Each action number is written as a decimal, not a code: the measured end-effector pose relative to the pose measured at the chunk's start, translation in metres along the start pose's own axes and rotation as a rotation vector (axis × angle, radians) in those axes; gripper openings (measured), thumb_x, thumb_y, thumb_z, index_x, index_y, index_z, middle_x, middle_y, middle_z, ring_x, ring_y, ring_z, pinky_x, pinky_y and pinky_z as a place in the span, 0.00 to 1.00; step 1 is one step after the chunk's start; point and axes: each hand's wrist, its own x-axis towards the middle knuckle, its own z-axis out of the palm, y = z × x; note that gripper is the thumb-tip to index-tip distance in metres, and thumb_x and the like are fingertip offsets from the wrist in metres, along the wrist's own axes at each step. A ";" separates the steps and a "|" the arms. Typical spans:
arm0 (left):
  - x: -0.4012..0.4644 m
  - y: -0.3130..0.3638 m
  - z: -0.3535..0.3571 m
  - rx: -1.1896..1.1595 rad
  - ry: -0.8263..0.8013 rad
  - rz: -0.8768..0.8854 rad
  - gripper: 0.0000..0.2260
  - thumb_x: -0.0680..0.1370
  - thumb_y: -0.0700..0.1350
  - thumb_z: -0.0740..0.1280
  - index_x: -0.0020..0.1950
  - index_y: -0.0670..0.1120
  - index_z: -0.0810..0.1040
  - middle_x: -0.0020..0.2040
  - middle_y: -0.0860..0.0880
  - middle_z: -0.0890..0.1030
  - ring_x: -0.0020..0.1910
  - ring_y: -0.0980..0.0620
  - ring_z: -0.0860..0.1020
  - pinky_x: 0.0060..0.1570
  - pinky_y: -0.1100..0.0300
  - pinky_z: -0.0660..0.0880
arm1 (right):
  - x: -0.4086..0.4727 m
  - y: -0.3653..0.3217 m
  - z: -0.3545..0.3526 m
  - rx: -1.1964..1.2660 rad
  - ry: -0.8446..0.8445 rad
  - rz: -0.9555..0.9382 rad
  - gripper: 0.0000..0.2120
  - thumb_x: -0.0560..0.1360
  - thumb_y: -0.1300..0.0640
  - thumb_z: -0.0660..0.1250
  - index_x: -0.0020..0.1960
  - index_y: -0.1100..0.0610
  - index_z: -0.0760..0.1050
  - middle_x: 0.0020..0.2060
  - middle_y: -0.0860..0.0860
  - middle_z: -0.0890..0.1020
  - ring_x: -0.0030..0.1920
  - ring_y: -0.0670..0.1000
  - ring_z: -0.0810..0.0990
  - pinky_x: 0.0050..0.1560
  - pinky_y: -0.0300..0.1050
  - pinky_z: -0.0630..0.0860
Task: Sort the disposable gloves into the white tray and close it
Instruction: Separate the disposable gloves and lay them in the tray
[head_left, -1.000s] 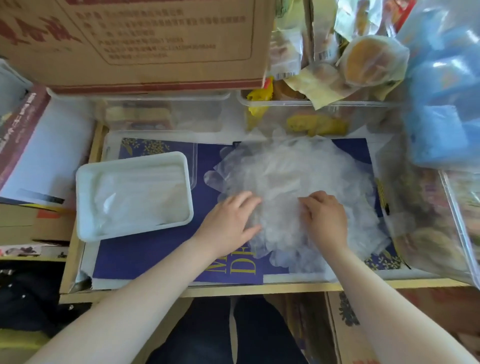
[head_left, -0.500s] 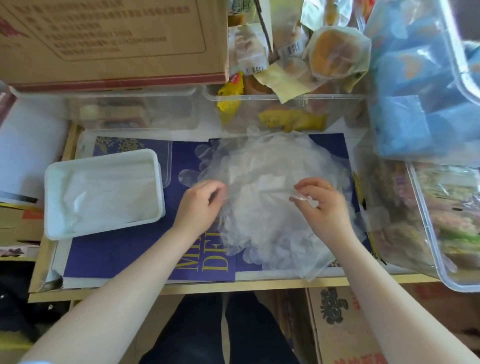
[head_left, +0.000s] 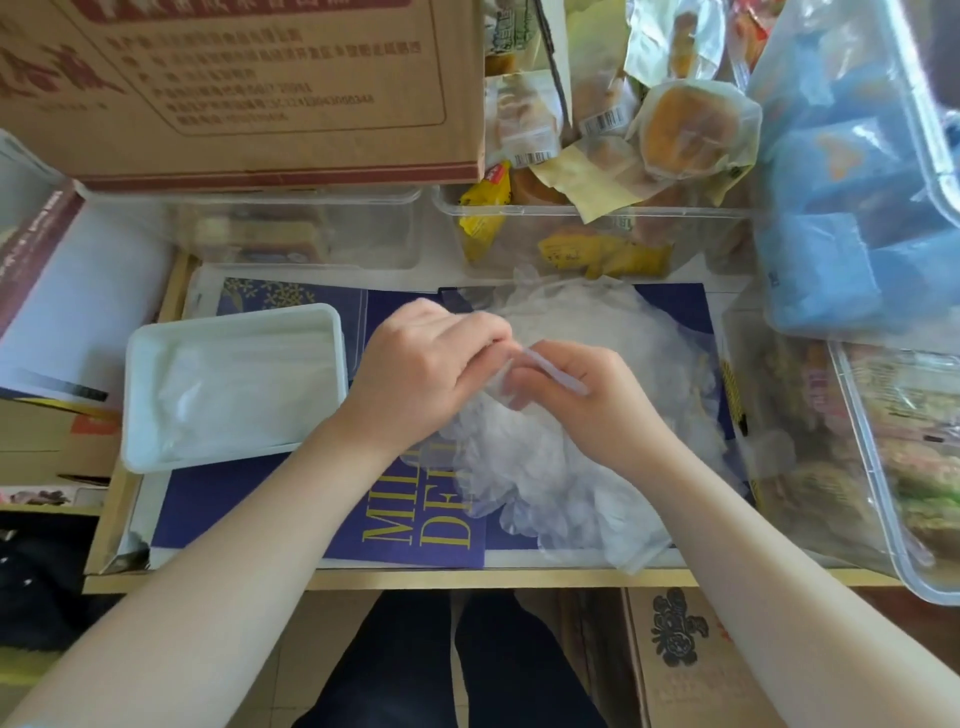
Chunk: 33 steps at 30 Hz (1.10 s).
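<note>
A loose pile of clear disposable gloves (head_left: 582, 467) lies on a blue printed sheet (head_left: 270, 509) in the middle of the table. My left hand (head_left: 421, 374) and my right hand (head_left: 576, 395) meet over the pile's top. Both pinch one thin clear glove (head_left: 506, 376) stretched between their fingertips. The white tray (head_left: 234, 332) sits open to the left of my left hand, with clear gloves lying flat inside it. No lid is seen on the tray.
A large cardboard box (head_left: 249, 88) stands at the back left. Clear bins of wrapped snacks (head_left: 597, 228) line the back and right, with a blue-filled bin (head_left: 852, 197) at the right. The table's front edge (head_left: 467, 578) runs below the pile.
Both hands came together over the pile. They went from resting apart on the gloves to pinching one glove between them, lifted slightly off the pile.
</note>
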 end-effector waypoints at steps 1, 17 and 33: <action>-0.001 0.001 -0.005 -0.060 -0.020 -0.100 0.22 0.81 0.54 0.55 0.44 0.40 0.79 0.29 0.50 0.77 0.32 0.53 0.71 0.40 0.61 0.67 | 0.000 -0.002 0.002 0.162 0.003 0.061 0.08 0.76 0.65 0.63 0.39 0.63 0.77 0.32 0.53 0.82 0.32 0.49 0.78 0.35 0.40 0.72; -0.056 -0.010 -0.010 -1.248 0.244 -1.304 0.05 0.76 0.39 0.63 0.42 0.48 0.73 0.35 0.52 0.83 0.37 0.56 0.83 0.36 0.67 0.77 | -0.007 0.004 0.034 1.144 0.154 0.355 0.07 0.78 0.63 0.58 0.43 0.54 0.69 0.45 0.52 0.84 0.41 0.49 0.83 0.44 0.39 0.78; -0.092 -0.059 -0.049 -0.194 -0.015 -0.991 0.03 0.76 0.45 0.67 0.48 0.47 0.77 0.45 0.49 0.83 0.45 0.51 0.81 0.46 0.59 0.76 | 0.007 0.086 0.064 -0.839 -0.099 0.215 0.27 0.76 0.41 0.59 0.72 0.48 0.63 0.74 0.53 0.61 0.71 0.60 0.59 0.64 0.53 0.61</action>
